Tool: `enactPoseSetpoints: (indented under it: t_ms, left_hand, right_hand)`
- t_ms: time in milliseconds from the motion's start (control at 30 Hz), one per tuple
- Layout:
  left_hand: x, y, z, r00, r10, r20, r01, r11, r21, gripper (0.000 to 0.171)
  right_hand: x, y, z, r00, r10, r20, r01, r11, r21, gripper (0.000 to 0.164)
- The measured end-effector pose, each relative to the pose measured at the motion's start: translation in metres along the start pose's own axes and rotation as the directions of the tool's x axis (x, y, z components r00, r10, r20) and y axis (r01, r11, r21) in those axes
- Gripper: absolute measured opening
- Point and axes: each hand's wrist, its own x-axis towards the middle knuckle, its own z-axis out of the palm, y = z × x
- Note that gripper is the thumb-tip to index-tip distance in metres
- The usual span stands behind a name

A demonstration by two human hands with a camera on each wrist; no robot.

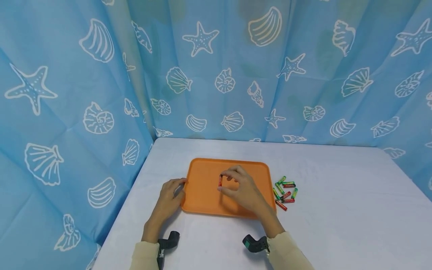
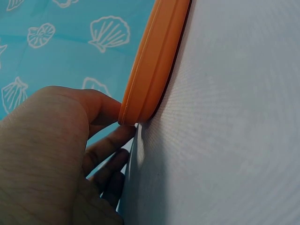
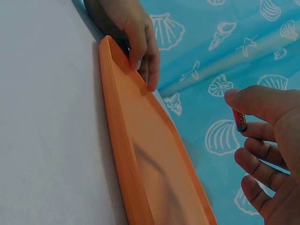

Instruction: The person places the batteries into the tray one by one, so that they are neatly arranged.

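Observation:
Above the orange tray (image 1: pixel 202 187), my right hand (image 1: pixel 244 189) pinches a small red battery (image 1: pixel 220 180) upright between thumb and a fingertip. In the right wrist view the battery (image 3: pixel 239 120) shows a dark lower end, and the other fingers (image 3: pixel 262 168) are loosely bent and apart from it. At the tray's left side my left hand (image 1: pixel 170 198) touches the rim with its thumb and fingertips. The left wrist view shows the thumb against the outer corner of the tray (image 2: pixel 150 70); the other fingers (image 2: pixel 110 150) are partly hidden behind it.
Right of the tray, several red and green batteries (image 1: pixel 284 192) lie in a loose group on the white-covered table (image 1: pixel 344 202). A blue curtain (image 1: pixel 216 75) with white shell prints hangs behind and to the left. Both wrists wear black camera mounts (image 1: pixel 254 243).

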Motion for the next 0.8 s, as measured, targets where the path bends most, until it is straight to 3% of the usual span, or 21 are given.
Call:
enactPoseSetpoints:
  t_ms: [800]
  left_hand:
    - [-0.002, 0.002, 0.0, 1.0, 0.011, -0.003, -0.011, 1.0, 0.006, 0.041]
  right_hand:
    - [0.01, -0.007, 0.017, 0.999, 0.019, 0.046, -0.021, 0.999, 0.037, 0.045]
